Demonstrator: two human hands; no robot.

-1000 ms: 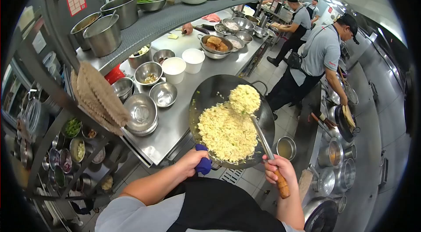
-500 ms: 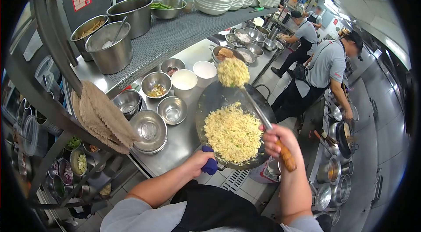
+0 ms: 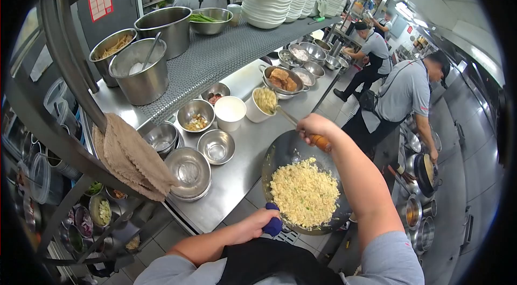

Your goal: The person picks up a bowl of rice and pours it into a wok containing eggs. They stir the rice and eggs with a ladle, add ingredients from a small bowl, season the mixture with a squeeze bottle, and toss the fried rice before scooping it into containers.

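My left hand point(image 3: 257, 224) is closed around a dark purple cloth point(image 3: 273, 226) at the near rim of a wok point(image 3: 288, 150); any handle under it is hidden. Fried rice point(image 3: 304, 193) with bits of green and egg fills much of the wok. In my right hand point(image 3: 318, 126) is the wooden handle of a ladle point(image 3: 288, 117), held beyond the wok over the counter. The ladle's bowl is at the mouth of a white tub point(image 3: 256, 114), which leans slightly, and rice point(image 3: 265, 99) shows there. A second white tub point(image 3: 230, 113) stands upright to its left.
Steel bowls point(image 3: 215, 146) line the counter, one with chopped pieces. A colander-like pan point(image 3: 281, 80) holds browned pieces. Above, a shelf point(image 3: 215, 43) carries pots and stacked white plates point(image 3: 265, 8). A towel point(image 3: 126, 156) hangs at left. A co-worker point(image 3: 406, 91) stands at the right-hand stoves.
My right hand has carried the rice-filled ladle from above the wok to the white tub, which now tilts. The wok and my left hand appear lower and farther right in view.
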